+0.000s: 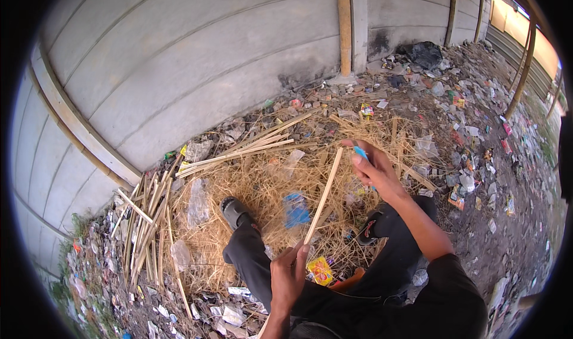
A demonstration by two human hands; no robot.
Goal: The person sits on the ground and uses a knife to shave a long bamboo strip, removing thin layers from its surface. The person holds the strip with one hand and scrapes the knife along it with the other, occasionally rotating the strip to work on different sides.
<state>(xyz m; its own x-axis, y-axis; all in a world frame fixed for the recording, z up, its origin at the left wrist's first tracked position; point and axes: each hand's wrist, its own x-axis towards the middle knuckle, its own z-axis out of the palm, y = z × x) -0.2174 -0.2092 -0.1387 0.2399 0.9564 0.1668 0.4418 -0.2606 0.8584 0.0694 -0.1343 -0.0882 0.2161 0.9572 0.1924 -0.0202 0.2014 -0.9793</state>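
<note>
Bamboo strip (323, 197) slants up and away from the left hand (288, 274) pinching its lower end; right hand (375, 170), gripping a blue-handled tool (361, 153), meets its top.

Dirt ground (477, 243), straw shavings (262, 190), bamboo strips (239, 154), scattered litter (471, 136), against concrete wall

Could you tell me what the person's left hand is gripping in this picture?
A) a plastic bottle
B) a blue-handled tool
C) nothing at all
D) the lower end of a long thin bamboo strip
D: the left hand closes around the lower end of the bamboo strip, which slants up toward the right hand.
</note>
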